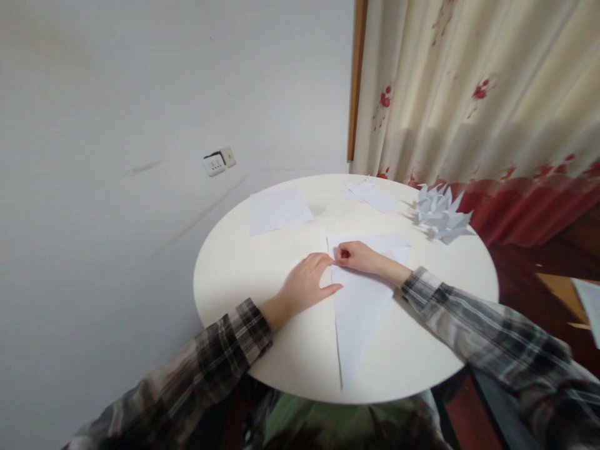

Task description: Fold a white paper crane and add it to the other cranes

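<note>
A white sheet of paper folded into a long triangle (359, 306) lies on the round white table (234, 275), its tip pointing toward me. My left hand (307, 282) rests on the paper's left edge, thumb stretched out, fingers curled down at the fold. My right hand (357, 256) lies on the paper's upper part with its fingers curled and pressed on the crease beside the left fingertips. Both sleeves are plaid.
A flat white sheet (277, 210) lies at the table's back left and more white paper (372, 195) at the back. Several folded paper figures (440, 215) sit at the back right. A wall socket (219, 161) is on the wall; a flowered curtain (473, 94) hangs on the right.
</note>
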Motion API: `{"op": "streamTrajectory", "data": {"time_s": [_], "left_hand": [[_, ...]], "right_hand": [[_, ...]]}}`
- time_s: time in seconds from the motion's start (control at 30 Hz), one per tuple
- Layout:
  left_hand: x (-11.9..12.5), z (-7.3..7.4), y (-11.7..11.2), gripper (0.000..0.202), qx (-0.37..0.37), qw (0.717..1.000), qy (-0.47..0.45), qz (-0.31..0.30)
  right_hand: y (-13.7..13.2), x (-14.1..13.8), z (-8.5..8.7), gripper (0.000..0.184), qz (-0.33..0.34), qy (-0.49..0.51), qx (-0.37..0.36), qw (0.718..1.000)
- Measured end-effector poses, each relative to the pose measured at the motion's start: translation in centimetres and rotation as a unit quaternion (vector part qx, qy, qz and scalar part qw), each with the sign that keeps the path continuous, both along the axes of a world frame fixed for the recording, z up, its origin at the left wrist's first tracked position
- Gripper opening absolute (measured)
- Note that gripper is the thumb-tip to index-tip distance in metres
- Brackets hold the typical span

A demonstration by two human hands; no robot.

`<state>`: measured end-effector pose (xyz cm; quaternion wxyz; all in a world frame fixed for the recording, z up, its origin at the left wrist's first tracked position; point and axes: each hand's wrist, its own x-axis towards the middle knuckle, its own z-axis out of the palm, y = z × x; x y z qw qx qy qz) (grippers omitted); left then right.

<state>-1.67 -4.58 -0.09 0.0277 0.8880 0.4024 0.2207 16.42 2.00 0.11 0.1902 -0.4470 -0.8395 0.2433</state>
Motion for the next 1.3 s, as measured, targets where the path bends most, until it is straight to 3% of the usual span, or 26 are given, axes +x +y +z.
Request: {"op": "streamTrajectory", "data": {"time_s": [0.1, 0.2, 0.43, 0.73, 1.1, 1.3], "left_hand": [[0.4, 0.3, -0.7, 0.021, 0.004, 0.995, 0.016, -0.097], [0.7, 0.3, -1.3, 0.027, -0.026, 0.986, 0.037, -0.159], [1.0, 0.7, -3.1, 0.048, -0.098, 0.976, 0.073, -0.183], [1.3, 1.7, -5.4, 0.056, -0.141, 0.949, 0.082, -0.269], [1.3, 2.1, -5.6, 0.081, -0.171, 0.941, 0.062, -0.287], [1.3, 2.1, -5.6, 0.081, -0.160, 0.939, 0.092, -0.291]], "right_hand": [[0.0, 0.1, -0.1, 0.006, 0.005, 0.008, 0.001, 1.000], [-0.2, 0.2, 0.1, 0.009, 0.004, 0.013, 0.000, 1.000], [0.1, 0.3, 0.1, 0.012, -0.008, 0.009, 0.008, 1.000], [0.3, 0.4, 0.0, 0.012, -0.008, 0.007, 0.006, 1.000], [0.3, 0.3, 0.2, 0.011, -0.010, 0.005, 0.000, 1.000], [0.2, 0.4, 0.1, 0.011, -0.009, 0.013, 0.006, 1.000]]}}
